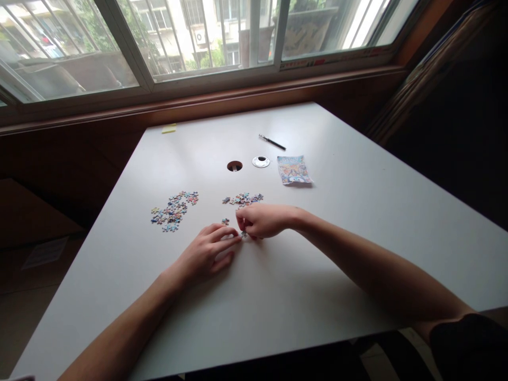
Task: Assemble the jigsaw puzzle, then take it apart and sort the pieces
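Over the middle of the white table my left hand lies low with its fingers stretched out and apart. Its fingertips reach a small jigsaw puzzle piece. My right hand bends down from the other side, fingers curled and closed at that same piece; its grip is partly hidden. Just beyond the left fingers rests a small puzzle piece or joined pair. A loose heap of puzzle pieces spreads behind my right hand. To the left lies a larger pile of puzzle pieces.
A crumpled printed picture sheet lies at the right, beyond my right hand. Near it are a black pen, a round metal cover and a cable hole in the table. A yellow sticker marks the far-left edge.
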{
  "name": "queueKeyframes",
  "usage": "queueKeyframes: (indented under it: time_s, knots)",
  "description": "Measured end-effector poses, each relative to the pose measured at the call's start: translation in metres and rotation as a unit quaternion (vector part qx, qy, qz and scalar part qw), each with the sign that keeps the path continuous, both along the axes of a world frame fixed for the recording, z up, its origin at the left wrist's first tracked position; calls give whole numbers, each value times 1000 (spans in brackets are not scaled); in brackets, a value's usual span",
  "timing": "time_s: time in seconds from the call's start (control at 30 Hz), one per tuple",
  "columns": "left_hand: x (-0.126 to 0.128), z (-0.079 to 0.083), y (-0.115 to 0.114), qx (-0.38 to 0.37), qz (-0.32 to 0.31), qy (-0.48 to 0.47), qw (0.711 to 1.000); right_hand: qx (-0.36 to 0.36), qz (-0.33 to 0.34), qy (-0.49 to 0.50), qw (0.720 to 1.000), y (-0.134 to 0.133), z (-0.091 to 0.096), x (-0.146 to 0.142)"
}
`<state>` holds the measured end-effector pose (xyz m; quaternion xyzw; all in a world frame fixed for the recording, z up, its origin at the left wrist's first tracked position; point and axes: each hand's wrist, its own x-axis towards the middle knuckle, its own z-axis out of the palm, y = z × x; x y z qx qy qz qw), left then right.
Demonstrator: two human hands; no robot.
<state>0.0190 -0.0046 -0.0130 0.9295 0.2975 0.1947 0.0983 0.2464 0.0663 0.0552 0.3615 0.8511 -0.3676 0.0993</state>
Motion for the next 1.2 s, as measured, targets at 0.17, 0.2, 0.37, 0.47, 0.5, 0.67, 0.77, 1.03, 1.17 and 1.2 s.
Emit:
queueKeyframes:
  time_s: [0.17,0.2,0.37,0.47,0.5,0.67,0.77,1.03,1.17,1.2]
  knots:
    - [0,1,0,0,-1,0,1000,-41,4,-8,999,-4,2,-2]
    - [0,1,0,1,-2,-1,1000,-36,6,-11,999,-5,2,-2]
    - [1,1,0,4,-2,2,1000,-60,-23,-18,998,-6,-2,-3]
    - [1,1,0,5,-3,5,1000,-63,-47,-14,997,-5,-5,-4]
    - [1,1,0,5,-3,5,1000,-53,-48,-20,997,-5,-5,-4]
    - [0,2,0,6,-3,10,1000,-41,-26,-37,998,-5,-4,-4]
    - [0,2,0,6,-5,11,1000,-64,-26,-1,998,-5,-4,-3]
    - [-1,0,0,5,-9,8,1000,-92,-34,7,995,-4,-5,-2]
    - [-1,1,0,7,-9,10,1000,-88,-38,-1,995,-4,-6,-4]
    - [-1,1,0,7,-9,11,1000,-83,-37,-3,996,-4,-6,-4]
